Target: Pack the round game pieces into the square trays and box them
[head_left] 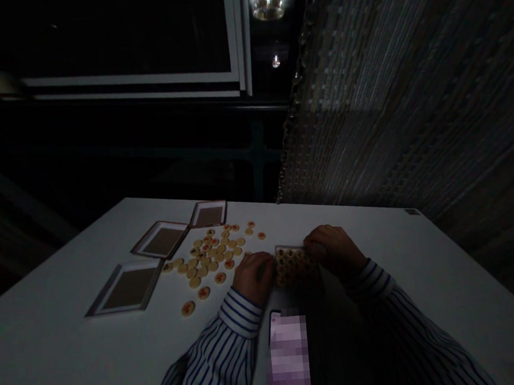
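1. Flanking a small, shallow rectangular box (288,247), my left grip (253,277) and right grip (335,250) sit at its two sides; the box lies on the white, smooth-topped counter (51,351).
2. My left fingers are curled together at the box's left edge; whether they pinch anything, I cannot tell. My right fingers bend down over the far right corner, and their tips are too dark for me to tell what they press.
3. Inside the box, round pale wooden discs with dark and reddish characters (291,254) sit in rows, partly shadowed.
4. Left of my left grip, loose round tan wooden discs (219,257) spread over the counter, some showing red or black characters, others plain. My left grip covers part of the closest ones.
5. Beyond them, three shallow rectangular trays with brown bases and pale inner walls (151,293) step away in a diagonal, corners meeting or nearly so.
6. Between my blue-and-white striped sleeves (242,312) is a dark-edged phone with a lit, blurred-out screen (274,324), just on my side of the box.
7. A grey beaded string curtain (348,102) hangs behind the counter's right half.
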The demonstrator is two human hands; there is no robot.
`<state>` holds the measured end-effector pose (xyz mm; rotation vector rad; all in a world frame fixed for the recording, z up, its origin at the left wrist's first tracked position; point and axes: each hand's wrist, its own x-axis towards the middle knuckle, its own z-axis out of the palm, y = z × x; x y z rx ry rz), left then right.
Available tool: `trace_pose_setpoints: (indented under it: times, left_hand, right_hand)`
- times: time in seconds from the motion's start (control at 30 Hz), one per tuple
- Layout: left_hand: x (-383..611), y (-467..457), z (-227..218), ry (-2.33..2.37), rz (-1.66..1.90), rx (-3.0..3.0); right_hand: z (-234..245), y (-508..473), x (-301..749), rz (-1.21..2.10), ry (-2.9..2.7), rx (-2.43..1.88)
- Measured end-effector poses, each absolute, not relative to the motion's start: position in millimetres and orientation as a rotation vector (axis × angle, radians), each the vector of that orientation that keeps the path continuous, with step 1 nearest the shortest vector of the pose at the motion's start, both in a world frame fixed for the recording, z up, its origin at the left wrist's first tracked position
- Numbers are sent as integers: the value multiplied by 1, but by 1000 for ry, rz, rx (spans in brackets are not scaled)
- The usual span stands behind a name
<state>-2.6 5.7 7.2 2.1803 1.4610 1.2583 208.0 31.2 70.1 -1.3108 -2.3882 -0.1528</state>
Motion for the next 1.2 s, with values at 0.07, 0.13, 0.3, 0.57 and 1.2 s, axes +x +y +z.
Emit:
trace_pose_setpoints:
  times: [0.07, 0.13, 0.3, 0.57, 1.2]
  left_hand:
    - [-7, 2, 9, 1463, 1247, 2186]
    - [-11, -1, 10, 1472, 1227, 2179]
    - [-19, -8, 13, 1480, 1162, 2170]
    - [-31, -31, 19, 1491, 1097, 2205]
    - [-80, -57, -4, 1644, 1044, 2276]
  right_hand:
    - [72, 31, 205, -140, -2407, -1314]
    - [73, 31, 202, -132, -2425, -1317]
    - [77, 30, 193, -122, -2487, -1298]
    - [75, 28, 181, -96, -2631, -1261]
    - [74, 15, 138, -105, -2982, -1352]
